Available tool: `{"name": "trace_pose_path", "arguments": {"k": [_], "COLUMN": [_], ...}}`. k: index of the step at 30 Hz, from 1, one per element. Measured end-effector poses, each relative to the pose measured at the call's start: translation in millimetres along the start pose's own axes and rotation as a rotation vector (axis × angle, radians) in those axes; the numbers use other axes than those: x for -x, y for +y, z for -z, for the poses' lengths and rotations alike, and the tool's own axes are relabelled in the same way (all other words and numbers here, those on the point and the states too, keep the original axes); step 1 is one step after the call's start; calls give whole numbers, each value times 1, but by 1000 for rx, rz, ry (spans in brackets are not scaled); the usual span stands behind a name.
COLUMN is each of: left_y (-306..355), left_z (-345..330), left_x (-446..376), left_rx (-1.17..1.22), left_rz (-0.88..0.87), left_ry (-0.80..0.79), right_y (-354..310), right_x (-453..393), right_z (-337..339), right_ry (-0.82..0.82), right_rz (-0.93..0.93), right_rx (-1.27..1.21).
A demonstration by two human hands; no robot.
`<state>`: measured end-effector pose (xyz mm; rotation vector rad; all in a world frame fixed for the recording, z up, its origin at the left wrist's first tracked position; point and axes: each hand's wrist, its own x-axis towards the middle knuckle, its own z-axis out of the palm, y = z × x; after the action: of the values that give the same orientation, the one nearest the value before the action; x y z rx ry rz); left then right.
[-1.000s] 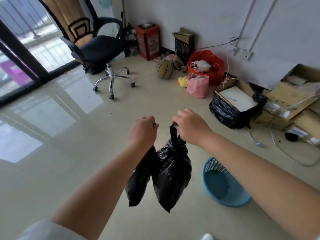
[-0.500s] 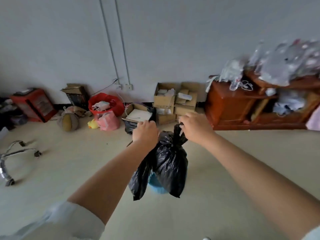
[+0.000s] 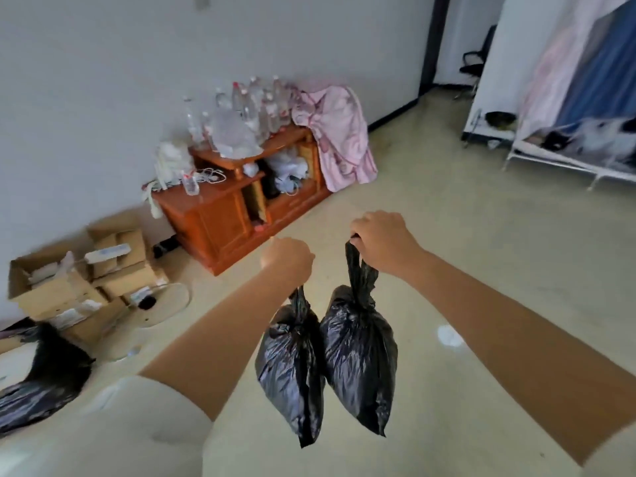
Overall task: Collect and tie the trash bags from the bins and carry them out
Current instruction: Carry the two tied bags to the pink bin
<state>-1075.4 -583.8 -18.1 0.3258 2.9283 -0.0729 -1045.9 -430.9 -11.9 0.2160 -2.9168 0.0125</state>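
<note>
Carrying is the step in hand, judging by the two tied bags already off the floor, one per hand. The left hand is curled into a fist around the twisted neck of the left trash bag, which hangs straight below it; the right hand is likewise closed around the knotted top of the right trash bag, whose neck rises a little higher before it disappears under the fingers. Both bags dangle between the forearms, their bulging sides touching or very nearly so, and both clear the floor beneath them. Each bag's long axis runs close to vertical: knot upward into the fist, tapered bottom corner pointing down and slightly back toward the person. To do this well, I would keep the grip above the knot rather than on the thin film below it, since stretched plastic may tear. Holding the hands a little apart should stop the bags swinging into each other while walking. The doorway lies well ahead and to the right of the right hand, and looks like the likely exit. A wooden cabinet stands ahead and left of the left hand, so steering right seems sensible.
</note>
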Motion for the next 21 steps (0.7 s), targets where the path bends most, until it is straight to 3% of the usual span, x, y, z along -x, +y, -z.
{"name": "trace_pose_path", "arguments": {"k": [3,10,21], "left_y": [61,304,631], "left_z": [-5,20,61], "left_x": [-27,-104,-249], "left_rx": [-35,51,48], "left_rz": [-102,-403,-843], "left_ry": [-27,11,87], "right_y": [54,287,603], "right_x": [19,61,78], "right_z": [-2,6,-7], "right_ry": [-79,-49,-107], "right_rz": [-55,-366,-791], "right_rx": [28,78,128]}}
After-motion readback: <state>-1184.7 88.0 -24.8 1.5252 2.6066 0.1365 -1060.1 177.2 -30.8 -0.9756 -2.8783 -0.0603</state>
